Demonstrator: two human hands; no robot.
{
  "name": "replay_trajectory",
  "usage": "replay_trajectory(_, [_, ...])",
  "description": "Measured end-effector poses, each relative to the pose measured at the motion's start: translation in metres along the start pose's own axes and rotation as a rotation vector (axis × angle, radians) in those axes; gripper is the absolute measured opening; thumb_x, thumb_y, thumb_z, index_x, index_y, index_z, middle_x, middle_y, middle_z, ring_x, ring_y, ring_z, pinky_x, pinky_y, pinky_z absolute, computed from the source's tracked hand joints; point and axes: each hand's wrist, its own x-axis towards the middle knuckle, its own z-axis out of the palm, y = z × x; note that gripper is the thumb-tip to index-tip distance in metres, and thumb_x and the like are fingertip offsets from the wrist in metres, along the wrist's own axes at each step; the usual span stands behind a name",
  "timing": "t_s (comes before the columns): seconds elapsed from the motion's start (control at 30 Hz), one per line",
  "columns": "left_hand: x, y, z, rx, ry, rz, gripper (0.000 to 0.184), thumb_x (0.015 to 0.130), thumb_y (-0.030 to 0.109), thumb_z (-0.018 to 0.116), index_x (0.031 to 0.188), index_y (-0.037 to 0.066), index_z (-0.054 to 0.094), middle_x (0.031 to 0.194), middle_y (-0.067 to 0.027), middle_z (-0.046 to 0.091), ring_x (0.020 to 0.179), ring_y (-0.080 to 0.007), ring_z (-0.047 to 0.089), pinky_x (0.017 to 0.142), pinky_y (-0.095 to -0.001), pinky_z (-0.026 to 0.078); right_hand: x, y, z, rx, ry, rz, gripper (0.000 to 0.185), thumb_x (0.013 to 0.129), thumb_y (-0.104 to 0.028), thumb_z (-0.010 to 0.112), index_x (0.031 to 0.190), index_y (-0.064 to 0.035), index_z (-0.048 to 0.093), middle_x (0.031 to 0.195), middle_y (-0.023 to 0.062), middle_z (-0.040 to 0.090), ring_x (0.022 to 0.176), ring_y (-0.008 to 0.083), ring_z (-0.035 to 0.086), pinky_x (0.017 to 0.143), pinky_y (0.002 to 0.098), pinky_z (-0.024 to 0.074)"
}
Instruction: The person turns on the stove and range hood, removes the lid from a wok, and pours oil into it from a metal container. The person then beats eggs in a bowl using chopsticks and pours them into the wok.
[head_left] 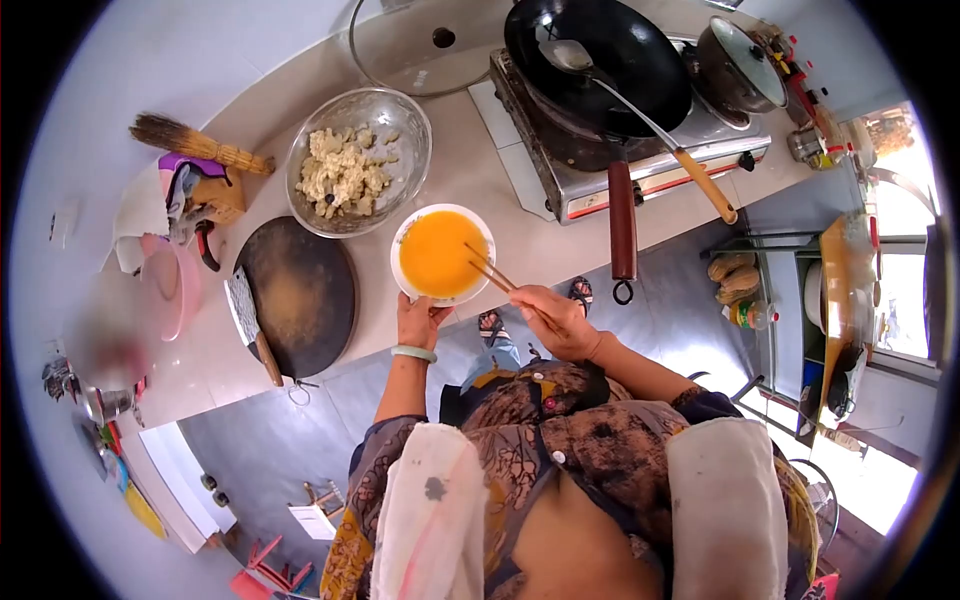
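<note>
The left hand [422,316] grips the near rim of a white bowl [396,248], its thumb at the edge and its fingers partly hidden beneath, while the right hand [555,318], apart from the left, is closed around a pair of chopsticks [490,267] whose tips reach into the orange-yellow liquid [436,252]. The bowl sits at the front edge of the counter [500,222]; whether its base rests there or is held just above cannot be told. Spilling looks like the main danger: the liquid spreads across most of the bowl's opening, so a hard stroke of the chopsticks or a tilt by the left hand could slop it over the rim, onto the counter, the clothes or the floor [640,300]. Because only one side is gripped, a push from the chopsticks could also swing the bowl round, and a careless swing could knock the clear bowl [424,165] of pale lumpy food [342,172] just beyond it. To the left, a cleaver [242,300] lies along the round board [330,300], its handle jutting toward the counter's edge, where a passing sleeve could catch it. On the right, the handles of the wok [640,85] and the spoon [704,180] in it stick out past the front of the stove [655,195], so a bumped forearm might tip either one.
</note>
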Motion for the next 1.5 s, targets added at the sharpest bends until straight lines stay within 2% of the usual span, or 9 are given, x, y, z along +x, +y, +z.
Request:
replay_trajectory(0.27, [-0.019, 0.011, 0.0, 0.007, -0.048, 0.004, 0.045, 0.083, 0.005, 0.05, 0.126, 0.01, 0.039, 0.112, -0.0109, 0.059, 0.09, -0.0239, 0.064, 0.073, -0.0354, 0.057, 0.011, -0.026, -0.001, -0.136, -0.107, -0.103, 0.03, 0.086, -0.001, 0.056, 0.116, -0.0028, 0.052, 0.106, 0.0179, 0.058, 0.079, 0.0288, 0.063, 0.067, 0.0333, 0.0516])
replay_trajectory(0.43, [-0.037, 0.024, -0.001, 0.002, -0.098, 0.032, 0.051, 0.082, 0.007, 0.051, 0.131, 0.01, 0.037, 0.112, -0.0113, 0.06, 0.09, -0.0239, 0.066, 0.074, -0.0358, 0.058, 0.025, -0.058, -0.008, -0.055, -0.157, -0.075, 0.03, 0.085, 0.001, 0.056, 0.115, -0.0034, 0.053, 0.105, 0.0181, 0.059, 0.076, 0.029, 0.064, 0.066, 0.0328, 0.0522])
replay_trajectory(0.67, [-0.064, 0.057, 0.017, -0.02, -0.169, 0.068, 0.053, 0.082, 0.006, 0.051, 0.133, 0.011, 0.036, 0.115, -0.0118, 0.059, 0.092, -0.0242, 0.066, 0.075, -0.0358, 0.058, 0.044, -0.108, -0.038, -0.08, -0.12, -0.106, 0.022, 0.087, 0.002, 0.053, 0.109, 0.0013, 0.055, 0.091, 0.0162, 0.063, 0.075, 0.0213, 0.065, 0.066, 0.0291, 0.0521])
replay_trajectory(0.77, [-0.079, 0.074, 0.024, -0.025, -0.192, 0.092, 0.052, 0.081, 0.005, 0.05, 0.131, 0.01, 0.036, 0.116, -0.0116, 0.059, 0.094, -0.0238, 0.066, 0.074, -0.0349, 0.058, 0.055, -0.121, -0.055, 0.073, -0.025, -0.1, 0.015, 0.091, -0.002, 0.049, 0.104, 0.0038, 0.056, 0.09, 0.0133, 0.063, 0.076, 0.0172, 0.066, 0.071, 0.0273, 0.053])
replay_trajectory(0.87, [-0.091, 0.091, 0.035, 0.02, -0.205, 0.117, 0.052, 0.081, 0.006, 0.049, 0.132, 0.01, 0.037, 0.118, -0.0097, 0.058, 0.097, -0.0243, 0.065, 0.079, -0.0377, 0.056, 0.066, -0.13, -0.07, 0.269, 0.074, 0.109, 0.019, 0.096, -0.01, 0.045, 0.102, 0.0045, 0.056, 0.092, 0.011, 0.063, 0.079, 0.0166, 0.066, 0.075, 0.0268, 0.0534])
replay_trajectory(1.03, [-0.11, 0.114, 0.053, 0.069, -0.243, 0.169, 0.049, 0.082, 0.007, 0.047, 0.131, 0.01, 0.039, 0.118, -0.0088, 0.057, 0.099, -0.024, 0.063, 0.085, -0.0398, 0.054, 0.066, -0.151, -0.097, 0.345, 0.182, 0.048, 0.026, 0.099, -0.02, 0.042, 0.103, 0.0019, 0.056, 0.09, 0.0113, 0.063, 0.078, 0.0176, 0.066, 0.073, 0.0286, 0.0541])
replay_trajectory(1.23, [-0.123, 0.129, 0.08, -0.004, -0.287, 0.199, 0.05, 0.082, 0.005, 0.046, 0.131, 0.008, 0.038, 0.115, -0.0121, 0.059, 0.098, -0.0248, 0.064, 0.08, -0.038, 0.056, 0.054, -0.152, -0.118, 0.494, 0.258, -0.07, 0.029, 0.1, -0.025, 0.041, 0.102, 0.0015, 0.054, 0.09, 0.014, 0.064, 0.076, 0.0186, 0.067, 0.067, 0.0273, 0.0536])
replay_trajectory(1.37, [-0.13, 0.134, 0.105, -0.006, -0.278, 0.223, 0.05, 0.081, 0.005, 0.045, 0.131, 0.007, 0.038, 0.116, -0.0126, 0.058, 0.097, -0.0255, 0.065, 0.081, -0.0377, 0.056, 0.049, -0.147, -0.139, 0.287, 0.169, 0.04, 0.029, 0.1, -0.024, 0.039, 0.104, 0.002, 0.052, 0.091, 0.0155, 0.064, 0.078, 0.0205, 0.068, 0.067, 0.0282, 0.054])
replay_trajectory(1.5, [-0.14, 0.136, 0.132, 0.035, -0.314, 0.266, 0.048, 0.082, 0.006, 0.044, 0.13, 0.006, 0.039, 0.118, -0.012, 0.058, 0.099, -0.0252, 0.064, 0.083, -0.0377, 0.056, 0.041, -0.156, -0.158, 0.4, 0.25, -0.262, 0.027, 0.099, -0.018, 0.036, 0.103, 0.0011, 0.054, 0.087, 0.011, 0.065, 0.081, 0.0159, 0.067, 0.065, 0.0251, 0.0512])
